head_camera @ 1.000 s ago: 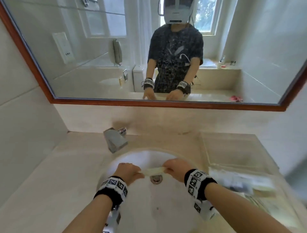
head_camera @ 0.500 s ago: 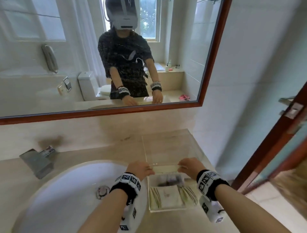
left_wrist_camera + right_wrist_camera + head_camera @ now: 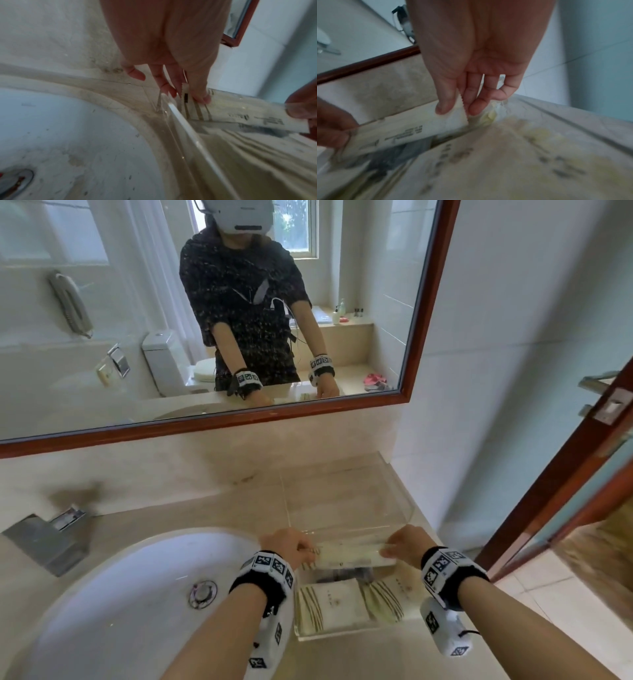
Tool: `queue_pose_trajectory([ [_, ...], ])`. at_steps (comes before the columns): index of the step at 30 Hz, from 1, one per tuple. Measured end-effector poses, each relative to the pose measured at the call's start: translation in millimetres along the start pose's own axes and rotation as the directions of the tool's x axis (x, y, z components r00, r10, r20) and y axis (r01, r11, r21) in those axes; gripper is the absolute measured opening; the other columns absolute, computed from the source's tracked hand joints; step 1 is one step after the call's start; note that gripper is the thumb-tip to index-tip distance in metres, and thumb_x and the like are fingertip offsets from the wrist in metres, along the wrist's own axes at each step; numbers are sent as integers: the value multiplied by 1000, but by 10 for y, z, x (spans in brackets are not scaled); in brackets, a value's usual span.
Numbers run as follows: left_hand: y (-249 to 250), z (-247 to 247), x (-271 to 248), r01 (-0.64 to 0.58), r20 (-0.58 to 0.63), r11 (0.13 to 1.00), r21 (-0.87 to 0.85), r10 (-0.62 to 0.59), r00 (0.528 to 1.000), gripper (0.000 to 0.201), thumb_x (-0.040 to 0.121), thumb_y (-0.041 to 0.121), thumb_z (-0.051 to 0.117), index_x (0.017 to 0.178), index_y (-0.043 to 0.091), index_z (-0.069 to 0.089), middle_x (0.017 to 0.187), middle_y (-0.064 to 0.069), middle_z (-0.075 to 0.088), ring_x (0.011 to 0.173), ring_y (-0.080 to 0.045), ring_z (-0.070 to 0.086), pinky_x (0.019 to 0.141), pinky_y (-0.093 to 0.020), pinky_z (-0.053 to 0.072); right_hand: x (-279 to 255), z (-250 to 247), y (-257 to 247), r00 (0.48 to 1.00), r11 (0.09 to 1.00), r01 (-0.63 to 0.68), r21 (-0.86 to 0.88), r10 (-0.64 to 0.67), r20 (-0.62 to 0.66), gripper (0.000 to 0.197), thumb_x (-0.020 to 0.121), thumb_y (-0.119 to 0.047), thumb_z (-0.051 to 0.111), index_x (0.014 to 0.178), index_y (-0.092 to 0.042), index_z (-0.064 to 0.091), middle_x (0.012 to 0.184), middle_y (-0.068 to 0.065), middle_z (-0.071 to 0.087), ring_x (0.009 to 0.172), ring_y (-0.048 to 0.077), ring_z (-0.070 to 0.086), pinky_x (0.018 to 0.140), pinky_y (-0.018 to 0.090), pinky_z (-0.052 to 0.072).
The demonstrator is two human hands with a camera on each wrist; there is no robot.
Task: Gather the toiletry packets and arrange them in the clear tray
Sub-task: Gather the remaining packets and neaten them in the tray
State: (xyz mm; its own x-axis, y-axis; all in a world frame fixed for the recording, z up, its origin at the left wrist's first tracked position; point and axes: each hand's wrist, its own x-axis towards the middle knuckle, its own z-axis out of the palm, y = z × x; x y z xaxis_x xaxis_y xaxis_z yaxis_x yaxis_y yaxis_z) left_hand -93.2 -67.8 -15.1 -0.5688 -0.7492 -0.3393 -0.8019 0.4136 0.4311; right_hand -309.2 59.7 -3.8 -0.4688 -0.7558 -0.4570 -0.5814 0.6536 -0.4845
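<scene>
Over the clear tray [image 3: 400, 501], at three o'clock from the sink [image 3: 113, 604], the person is pinching a long toiletry packet [image 3: 354, 556] at both ends, left hand [image 3: 287, 546] and right hand [image 3: 406, 544], its long axis running nine-to-three above the packets already inside [image 3: 342, 602].

Wood-framed mirror [image 3: 205, 337], beige countertop [image 3: 205, 508]

Tray [image 3: 404, 510] far half bare; near half w/ packets [image 3: 337, 606]; wall [image 3: 513, 371] close right.
</scene>
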Motion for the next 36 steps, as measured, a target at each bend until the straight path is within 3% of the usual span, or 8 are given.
queue_pose_trajectory([
  [3, 11, -14, 12, 4, 43, 998, 66, -7, 999, 31, 82, 37, 69, 108, 21, 71, 117, 2, 69, 114, -19, 60, 108, -36, 36, -16, 12, -36, 999, 998, -48, -47, 49, 2, 25, 82, -29, 70, 97, -9, 73, 101, 5, 71, 95, 20, 66, 83, 27, 51],
  [9, 91, 24, -70, -6, 27, 984, 179, 1, 1000, 5, 83, 31, 66, 86, 29, 64, 100, 8, 66, 111, -17, 56, 100, -37, 24, -12, 51, -88, 996, 990, -82, -114, 79, -28, 25, 77, -32, 73, 98, -17, 71, 100, 2, 68, 90, 20, 66, 83, 30, 52],
  [15, 138, 81, -98, 15, -8, 978, 206, -14, 1000, 35, 85, 17, 65, 58, 24, 42, 86, 6, 60, 106, -20, 58, 105, -40, 27, -42, 73, -119, 994, 979, -105, -175, 96, -61, 29, 78, -35, 72, 100, -16, 69, 98, 2, 66, 89, 21, 66, 80, 30, 53],
  [19, 163, 114, -124, 25, -39, 974, 226, -16, 999, 28, 85, 16, 62, 64, 26, 46, 92, 4, 64, 103, -20, 57, 100, -40, 28, -51, 85, -134, 993, 975, -110, -191, 99, -66, 30, 79, -34, 72, 103, -16, 68, 105, 4, 67, 93, 22, 66, 82, 31, 52],
  [25, 187, 129, -192, 33, -77, 975, 220, -16, 997, 25, 86, 13, 62, 68, 26, 50, 89, 5, 52, 96, -18, 52, 97, -39, 28, -52, 79, -158, 992, 968, -116, -222, 102, -72, 32, 80, -34, 71, 107, -16, 66, 107, 4, 67, 94, 22, 66, 85, 31, 52],
  [29, 211, 126, -201, 37, -77, 971, 235, -19, 997, 32, 87, 12, 60, 62, 25, 46, 86, 7, 51, 93, -17, 48, 97, -39, 28, -41, 67, -187, 993, 965, -114, -238, 101, -65, 32, 80, -34, 71, 105, -14, 67, 105, 4, 68, 92, 22, 66, 84, 31, 52],
  [32, 213, 134, -207, 42, -78, 973, 225, -25, 997, 21, 86, 12, 60, 72, 27, 53, 88, 6, 51, 87, -16, 43, 96, -37, 28, -35, 54, -188, 993, 964, -117, -240, 106, -60, 32, 80, -33, 72, 105, -14, 67, 106, 4, 68, 92, 22, 65, 84, 31, 52],
  [36, 219, 127, -218, 44, -68, 971, 236, -29, 997, 17, 87, 14, 59, 77, 27, 54, 92, 4, 48, 98, -19, 49, 97, -37, 28, -26, 54, -178, 993, 964, -113, -242, 104, -50, 34, 79, -34, 73, 104, -12, 68, 104, 5, 68, 92, 22, 66, 85, 32, 54],
])
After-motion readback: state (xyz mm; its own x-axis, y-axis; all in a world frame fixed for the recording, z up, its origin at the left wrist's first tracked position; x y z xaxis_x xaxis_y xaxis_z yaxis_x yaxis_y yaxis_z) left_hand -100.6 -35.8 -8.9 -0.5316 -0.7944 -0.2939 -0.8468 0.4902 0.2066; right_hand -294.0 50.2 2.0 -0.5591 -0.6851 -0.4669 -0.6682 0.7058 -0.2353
